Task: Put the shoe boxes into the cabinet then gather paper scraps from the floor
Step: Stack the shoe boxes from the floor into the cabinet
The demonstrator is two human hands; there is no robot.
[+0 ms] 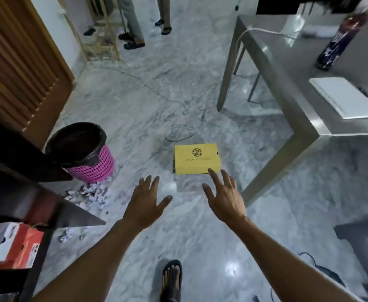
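A yellow shoe box (196,158) lies flat on the marble floor, lid up, with a dark logo on it. My right hand (225,196) is stretched out with fingers spread, fingertips at the box's near right corner. My left hand (147,200) is open too, a little short of the box and to its left. A red and white shoe box (11,245) sits in the dark cabinet (37,205) at the lower left. Crumpled paper scraps (91,192) are heaped on the floor beside the cabinet.
A pink bin (85,153) with a black liner stands next to the scraps. A grey table (309,83) fills the right side, with a bottle and a white pad on it. Cables trail across the floor behind the box. Two people's legs show at the far top.
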